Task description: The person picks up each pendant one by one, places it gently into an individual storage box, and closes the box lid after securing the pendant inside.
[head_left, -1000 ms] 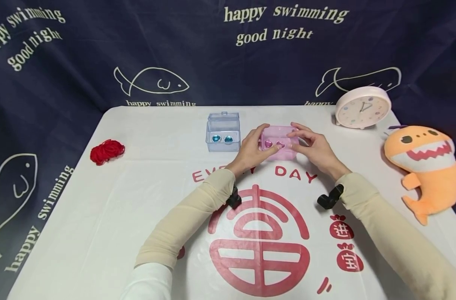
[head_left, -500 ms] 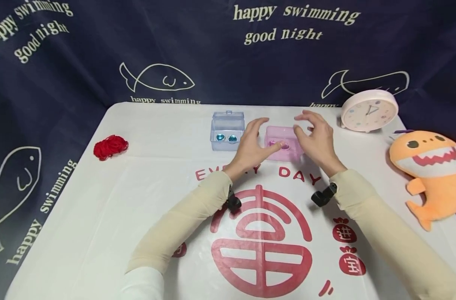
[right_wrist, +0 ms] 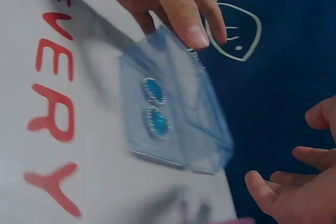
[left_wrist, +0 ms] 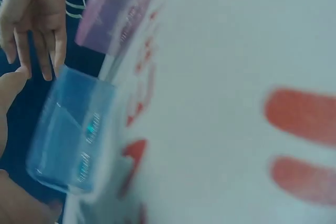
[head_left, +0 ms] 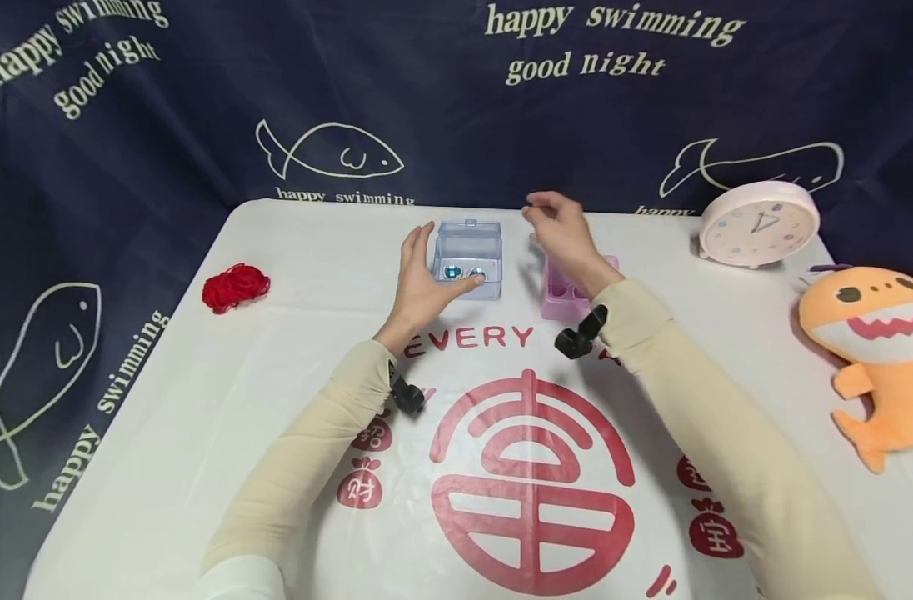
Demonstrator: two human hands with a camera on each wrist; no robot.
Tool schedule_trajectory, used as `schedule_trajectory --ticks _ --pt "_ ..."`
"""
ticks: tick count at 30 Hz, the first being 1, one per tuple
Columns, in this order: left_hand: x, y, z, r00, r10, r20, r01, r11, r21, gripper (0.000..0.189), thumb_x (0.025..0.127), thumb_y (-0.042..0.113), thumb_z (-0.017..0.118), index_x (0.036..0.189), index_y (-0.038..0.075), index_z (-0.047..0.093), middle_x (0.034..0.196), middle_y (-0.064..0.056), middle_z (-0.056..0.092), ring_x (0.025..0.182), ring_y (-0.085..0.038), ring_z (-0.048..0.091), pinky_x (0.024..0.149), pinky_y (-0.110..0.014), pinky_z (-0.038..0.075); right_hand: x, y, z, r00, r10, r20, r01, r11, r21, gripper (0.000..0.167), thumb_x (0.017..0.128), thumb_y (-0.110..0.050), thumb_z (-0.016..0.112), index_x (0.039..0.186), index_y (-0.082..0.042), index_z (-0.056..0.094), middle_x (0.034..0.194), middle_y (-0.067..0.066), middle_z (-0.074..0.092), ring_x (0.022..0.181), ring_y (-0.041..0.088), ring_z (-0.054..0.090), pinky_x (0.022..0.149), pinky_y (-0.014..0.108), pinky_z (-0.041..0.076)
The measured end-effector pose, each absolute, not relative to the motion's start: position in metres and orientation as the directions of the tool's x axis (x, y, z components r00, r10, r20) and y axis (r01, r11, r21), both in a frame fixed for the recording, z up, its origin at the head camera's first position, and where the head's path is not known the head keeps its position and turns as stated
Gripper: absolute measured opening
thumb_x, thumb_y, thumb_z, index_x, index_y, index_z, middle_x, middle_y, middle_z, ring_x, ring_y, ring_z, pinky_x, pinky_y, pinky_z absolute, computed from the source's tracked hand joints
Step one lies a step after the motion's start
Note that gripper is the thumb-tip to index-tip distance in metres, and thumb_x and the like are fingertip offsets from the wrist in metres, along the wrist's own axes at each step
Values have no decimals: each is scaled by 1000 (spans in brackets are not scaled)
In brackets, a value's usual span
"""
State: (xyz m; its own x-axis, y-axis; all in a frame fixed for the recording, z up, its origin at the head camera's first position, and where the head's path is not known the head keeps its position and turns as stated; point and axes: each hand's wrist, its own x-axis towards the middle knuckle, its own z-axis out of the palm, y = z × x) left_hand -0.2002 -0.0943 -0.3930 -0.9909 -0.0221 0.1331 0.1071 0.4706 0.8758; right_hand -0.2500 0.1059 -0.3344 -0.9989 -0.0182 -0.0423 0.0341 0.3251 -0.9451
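Observation:
An open blue transparent box (head_left: 467, 247) stands on the table with its lid raised. Two blue gem pieces with shiny rims lie in it; one gem (right_wrist: 157, 123) shows sharply in the right wrist view. My left hand (head_left: 422, 287) is spread at the box's left side, thumb reaching across the front. Loosely bent and holding nothing, my right hand (head_left: 565, 233) hovers to the box's upper right. The pink transparent box (head_left: 564, 308), also with its lid up, is partly hidden behind my right wrist; pink gems show dimly inside.
Red yarn (head_left: 236, 288) lies at the left of the white table. On the right are a pale pink clock (head_left: 760, 223) and an orange shark plush (head_left: 876, 350). A dark blue curtain (head_left: 456, 150) hangs behind the table.
Both hands have let go of the pink box and moved left. My left hand is now beside the blue box, and my right hand has come up between the two boxes.

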Motion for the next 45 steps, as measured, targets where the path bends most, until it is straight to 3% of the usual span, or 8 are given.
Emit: schedule_trajectory --ticks 7,15,22,24,29,33,40,45 --pt "-207 -100 -415 -997 -17 69 62 278 959 100 77 19 82 154 10 18 157 -12 24 146 -29 29 114 -28 34 -254 82 -350 -979 -115 -171 114 390 -914 48 99 -19 48 144 -1 41 136 19 53 114 28 54 94 33 49" --pt "-208 -95 -423 -998 -5 70 65 297 953 86 80 20 80 150 11 29 150 -12 40 137 -27 45 110 -30 40 -258 75 -357 -958 -154 -243 154 440 -885 53 100 -23 46 148 -2 34 145 19 47 130 29 50 105 37 45" --pt "-208 -94 -422 -996 15 82 83 271 959 86 80 18 80 149 10 30 151 -13 40 134 -28 48 109 -32 42 -266 74 -357 -957 -33 -287 270 247 -930 47 101 -23 46 142 -2 42 127 20 54 106 25 56 96 39 50" --pt "-208 -94 -421 -997 10 77 76 266 961 86 79 18 81 149 11 30 151 -13 40 134 -28 48 108 -32 43 -267 73 -357 -957 -12 -289 282 186 -941 45 102 -25 44 142 -5 42 127 20 54 106 26 57 97 40 50" --pt "-207 -97 -420 -998 -1 65 62 267 962 86 79 18 81 149 11 31 152 -14 39 134 -29 47 110 -33 41 -264 72 -355 -966 2 -258 256 108 -961 47 103 -39 39 146 -19 38 137 17 52 115 30 58 100 44 47" --pt "-206 -99 -421 -998 -1 64 61 270 961 86 79 19 81 149 11 32 151 -14 40 135 -30 47 110 -33 41 -262 72 -352 -976 -16 -216 212 128 -969 52 101 -50 38 146 -25 38 134 16 52 108 29 58 96 46 48" --pt "-207 -100 -424 -998 -9 66 61 287 956 87 78 19 82 148 11 32 150 -15 41 133 -30 49 110 -33 41 -259 69 -349 -989 -69 -134 113 242 -964 57 100 -56 32 141 -18 45 131 19 50 111 33 56 92 48 49" --pt "-207 -100 -424 -997 -1 79 75 285 955 86 78 20 82 148 11 32 150 -15 41 132 -30 50 109 -33 42 -258 68 -352 -995 -72 -62 31 374 -927 60 101 -57 26 134 -14 52 123 16 54 109 32 56 85 38 48"
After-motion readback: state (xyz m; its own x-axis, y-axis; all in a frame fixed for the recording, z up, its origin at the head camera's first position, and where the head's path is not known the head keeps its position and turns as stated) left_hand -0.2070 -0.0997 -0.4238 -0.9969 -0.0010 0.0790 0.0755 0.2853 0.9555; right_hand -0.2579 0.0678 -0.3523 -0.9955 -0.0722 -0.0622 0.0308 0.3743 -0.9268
